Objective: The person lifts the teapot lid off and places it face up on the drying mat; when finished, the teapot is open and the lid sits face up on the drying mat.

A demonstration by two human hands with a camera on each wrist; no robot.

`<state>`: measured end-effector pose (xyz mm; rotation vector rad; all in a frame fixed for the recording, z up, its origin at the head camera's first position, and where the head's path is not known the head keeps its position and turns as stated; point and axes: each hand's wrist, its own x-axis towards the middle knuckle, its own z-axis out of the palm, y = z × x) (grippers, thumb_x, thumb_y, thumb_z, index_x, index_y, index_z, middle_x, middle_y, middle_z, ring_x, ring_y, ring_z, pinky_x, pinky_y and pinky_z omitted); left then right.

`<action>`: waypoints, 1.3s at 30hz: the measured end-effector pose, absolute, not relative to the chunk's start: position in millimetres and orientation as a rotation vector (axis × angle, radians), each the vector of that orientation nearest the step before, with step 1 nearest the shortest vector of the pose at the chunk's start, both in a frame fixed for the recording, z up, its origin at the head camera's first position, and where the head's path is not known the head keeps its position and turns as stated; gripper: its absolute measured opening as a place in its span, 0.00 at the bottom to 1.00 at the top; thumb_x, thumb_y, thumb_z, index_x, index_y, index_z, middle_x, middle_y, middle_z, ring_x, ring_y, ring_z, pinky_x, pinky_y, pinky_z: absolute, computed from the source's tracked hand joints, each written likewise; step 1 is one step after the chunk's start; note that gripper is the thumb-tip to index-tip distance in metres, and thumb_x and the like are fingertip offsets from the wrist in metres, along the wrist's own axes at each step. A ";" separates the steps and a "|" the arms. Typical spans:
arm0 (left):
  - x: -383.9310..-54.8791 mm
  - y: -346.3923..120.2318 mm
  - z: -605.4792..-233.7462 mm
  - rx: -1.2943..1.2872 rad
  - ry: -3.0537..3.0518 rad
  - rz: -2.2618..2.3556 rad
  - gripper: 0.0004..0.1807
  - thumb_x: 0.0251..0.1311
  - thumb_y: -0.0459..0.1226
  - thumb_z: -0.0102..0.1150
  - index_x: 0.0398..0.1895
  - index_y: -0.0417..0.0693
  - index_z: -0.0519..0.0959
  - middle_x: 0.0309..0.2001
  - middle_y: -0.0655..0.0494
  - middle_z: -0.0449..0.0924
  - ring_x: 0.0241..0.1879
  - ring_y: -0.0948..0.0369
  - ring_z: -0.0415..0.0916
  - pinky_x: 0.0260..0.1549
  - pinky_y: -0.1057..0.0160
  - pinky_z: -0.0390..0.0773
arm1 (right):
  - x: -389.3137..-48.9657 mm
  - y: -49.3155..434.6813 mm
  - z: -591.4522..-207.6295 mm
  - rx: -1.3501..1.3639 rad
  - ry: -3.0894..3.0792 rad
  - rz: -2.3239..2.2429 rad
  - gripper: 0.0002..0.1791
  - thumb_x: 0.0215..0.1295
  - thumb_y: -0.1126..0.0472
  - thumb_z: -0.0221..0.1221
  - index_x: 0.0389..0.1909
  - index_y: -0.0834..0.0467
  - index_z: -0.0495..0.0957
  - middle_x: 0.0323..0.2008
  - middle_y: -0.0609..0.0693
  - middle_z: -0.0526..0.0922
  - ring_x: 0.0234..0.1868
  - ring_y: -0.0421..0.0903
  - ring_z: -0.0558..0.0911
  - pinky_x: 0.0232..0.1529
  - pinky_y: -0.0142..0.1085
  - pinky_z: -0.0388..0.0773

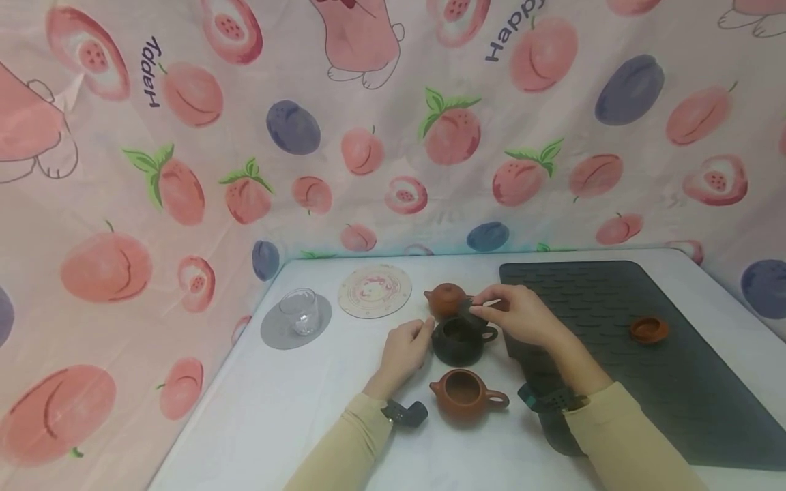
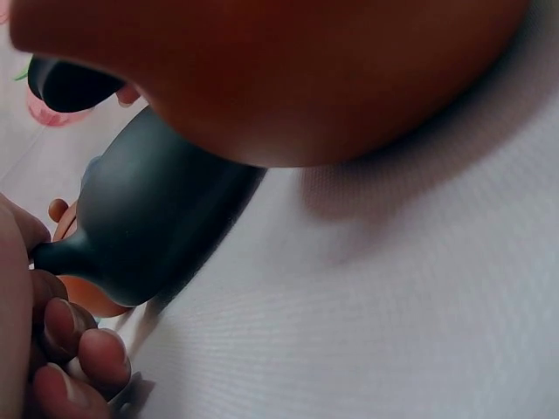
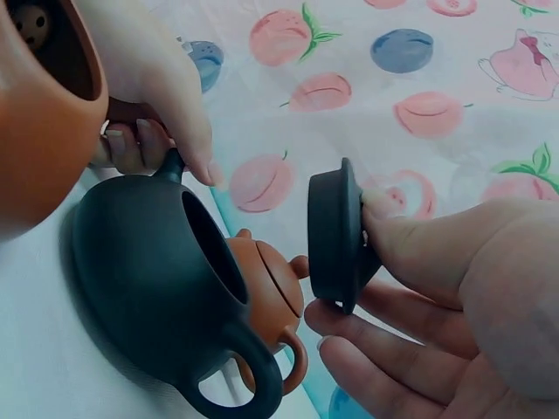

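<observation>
A dark teapot (image 1: 457,351) without its lid stands on the white table, its handle pointing right. My left hand (image 1: 405,351) pinches its spout between thumb and fingers, as the left wrist view shows. In my right hand (image 1: 518,312) is the dark teapot lid (image 3: 330,240), gripped by its knob and tilted on edge above the pot's opening. Just behind stands a reddish-brown teapot (image 1: 446,300) with its lid on. Nearer to me is another reddish-brown teapot (image 1: 463,404), uncovered, which looms large at the top of the left wrist view.
A dark ridged tray (image 1: 583,293) covers the table's right side, with a small reddish-brown clay lid (image 1: 649,331) on it. At the left, a clear glass (image 1: 301,314) stands on a grey round mat (image 1: 273,333). A patterned round mat (image 1: 374,293) lies farther back. Fruit-print cloth (image 1: 368,204) hangs behind.
</observation>
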<state>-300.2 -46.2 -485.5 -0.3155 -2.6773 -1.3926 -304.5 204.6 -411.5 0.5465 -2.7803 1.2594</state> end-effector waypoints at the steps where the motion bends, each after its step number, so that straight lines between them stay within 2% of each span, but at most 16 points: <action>1: -300.2 -46.1 -485.3 -0.315 -2.680 -1.391 0.29 0.77 0.59 0.44 0.19 0.53 0.70 0.13 0.61 0.71 0.15 0.61 0.70 0.17 0.64 0.64 | -304.5 205.2 -411.3 0.548 -2.774 1.274 0.13 0.70 0.50 0.66 0.47 0.53 0.84 0.52 0.54 0.84 0.51 0.56 0.86 0.49 0.54 0.81; 10: -299.7 -45.0 -484.7 -0.307 -2.680 -1.393 0.29 0.77 0.58 0.44 0.19 0.53 0.71 0.13 0.61 0.71 0.16 0.61 0.70 0.17 0.63 0.64 | -309.3 211.8 -413.8 0.479 -2.707 1.520 0.18 0.70 0.45 0.65 0.48 0.54 0.83 0.50 0.53 0.85 0.53 0.55 0.85 0.55 0.58 0.78; 15: -299.4 -44.9 -484.1 -0.306 -2.682 -1.391 0.29 0.77 0.58 0.44 0.19 0.53 0.71 0.13 0.61 0.71 0.15 0.61 0.70 0.18 0.63 0.65 | -310.8 215.6 -412.6 0.405 -2.686 1.700 0.22 0.69 0.42 0.65 0.51 0.56 0.81 0.47 0.54 0.85 0.48 0.53 0.84 0.56 0.56 0.76; 21: -299.7 -44.7 -483.9 -0.309 -2.680 -1.389 0.29 0.77 0.58 0.44 0.18 0.53 0.70 0.13 0.61 0.71 0.15 0.61 0.70 0.17 0.63 0.64 | -311.8 218.6 -409.2 0.441 -2.551 2.089 0.24 0.74 0.50 0.62 0.57 0.66 0.75 0.56 0.61 0.78 0.55 0.52 0.81 0.57 0.44 0.79; 25: -300.2 -44.8 -484.5 -0.309 -2.680 -1.385 0.29 0.77 0.58 0.44 0.18 0.53 0.70 0.12 0.61 0.71 0.15 0.61 0.70 0.17 0.63 0.64 | -310.8 219.7 -406.3 0.471 -2.445 2.288 0.25 0.75 0.54 0.61 0.60 0.70 0.71 0.62 0.64 0.72 0.58 0.51 0.79 0.57 0.42 0.78; 31: -300.2 -45.7 -485.5 -0.312 -2.682 -1.385 0.30 0.77 0.59 0.44 0.19 0.53 0.70 0.12 0.61 0.71 0.15 0.61 0.70 0.17 0.63 0.64 | -310.5 222.3 -406.1 0.490 -2.394 2.383 0.30 0.79 0.54 0.56 0.73 0.63 0.64 0.69 0.62 0.70 0.62 0.49 0.80 0.60 0.42 0.75; 35: -300.1 -45.6 -485.6 -0.313 -2.683 -1.381 0.29 0.77 0.59 0.44 0.19 0.53 0.70 0.13 0.61 0.71 0.15 0.61 0.70 0.17 0.63 0.64 | -312.3 224.1 -406.6 0.434 -2.263 2.574 0.30 0.79 0.56 0.56 0.76 0.59 0.63 0.65 0.54 0.76 0.60 0.51 0.82 0.57 0.38 0.77; 39: -300.1 -45.5 -485.5 -0.306 -2.683 -1.373 0.29 0.77 0.58 0.44 0.19 0.53 0.70 0.13 0.61 0.71 0.15 0.61 0.70 0.18 0.63 0.64 | -313.3 225.9 -405.6 0.429 -2.090 2.772 0.27 0.80 0.57 0.53 0.77 0.53 0.64 0.57 0.48 0.81 0.53 0.50 0.84 0.52 0.36 0.78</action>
